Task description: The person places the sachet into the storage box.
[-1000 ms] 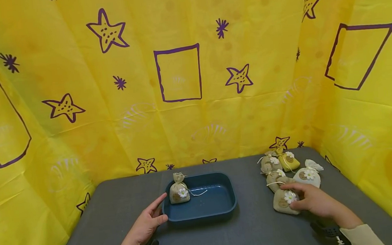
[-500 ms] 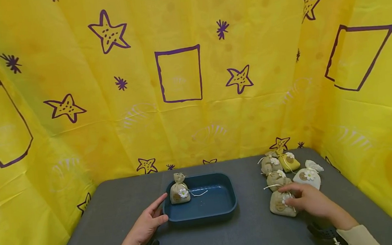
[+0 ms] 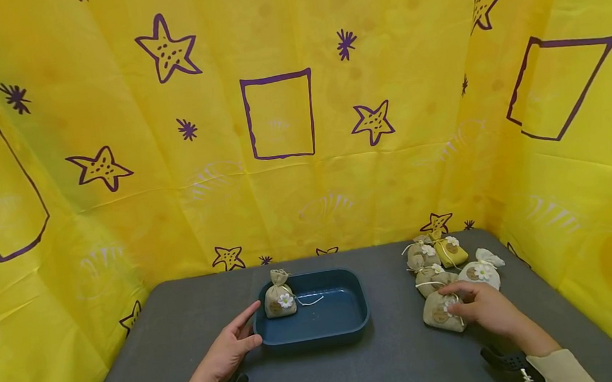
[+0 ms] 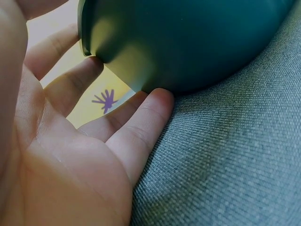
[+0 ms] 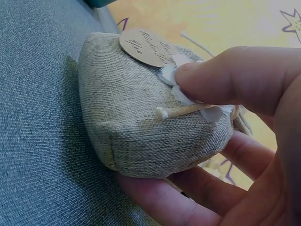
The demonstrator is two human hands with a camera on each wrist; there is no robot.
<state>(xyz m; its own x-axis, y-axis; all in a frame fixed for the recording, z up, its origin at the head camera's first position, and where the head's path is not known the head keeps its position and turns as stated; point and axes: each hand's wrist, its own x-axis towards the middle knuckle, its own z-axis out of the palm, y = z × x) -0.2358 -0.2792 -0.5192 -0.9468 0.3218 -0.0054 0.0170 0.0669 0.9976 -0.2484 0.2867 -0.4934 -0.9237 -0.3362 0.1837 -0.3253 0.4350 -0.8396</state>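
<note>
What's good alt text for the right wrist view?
A right hand grips a small burlap sachet lying on grey cloth, thumb on its white flower, fingers curled underneath. A round paper tag tops the sachet; yellow backdrop behind.

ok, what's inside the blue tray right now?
One burlap sachet with a white flower stands in the far left corner of the blue tray, its string trailing on the floor. The rest looks bare. The near wall hides a strip of floor. The left hand touches the outside.
</note>
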